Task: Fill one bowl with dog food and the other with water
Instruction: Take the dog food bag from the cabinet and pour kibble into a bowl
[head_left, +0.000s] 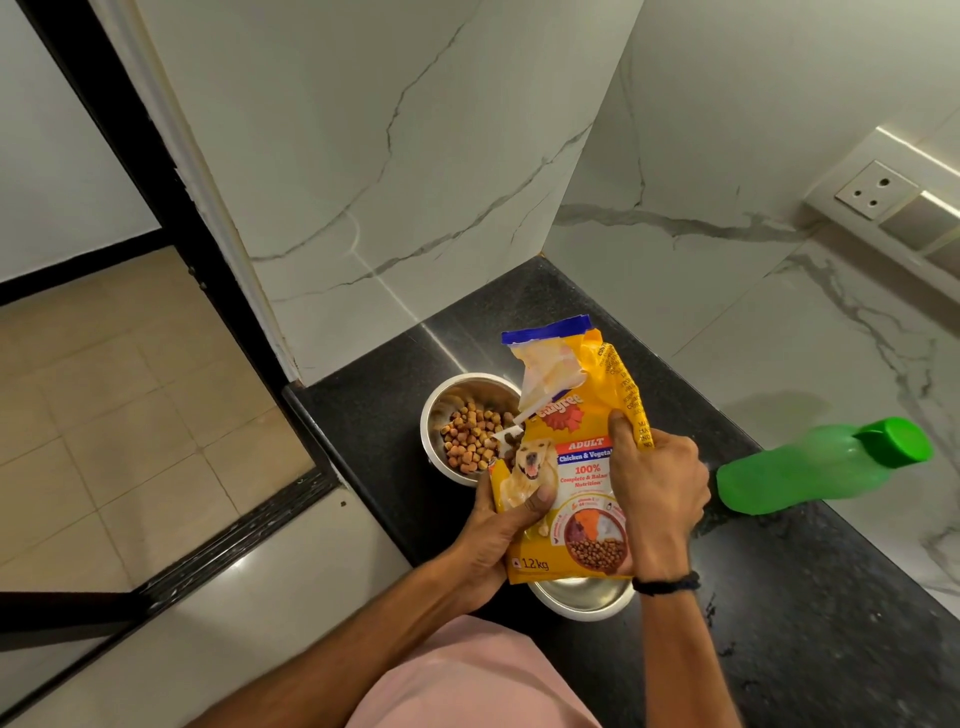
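Both my hands hold a yellow dog food bag (571, 462) upright over the black counter. My left hand (498, 540) grips its lower left edge, and my right hand (654, 483) clasps its right side. The bag's torn top is open, a loose flap hanging toward the far steel bowl (441, 405), which holds brown kibble (472, 436). A second steel bowl (582, 597) sits nearer me, mostly hidden under the bag; its contents cannot be seen. A green water bottle (815, 467) with its green cap on stands to the right.
The black granite counter (779, 597) runs between a marble wall on the right and an edge on the left that drops to a tiled floor (119, 415). A wall socket (878, 195) sits on the right wall. A dark door frame (156, 208) is at left.
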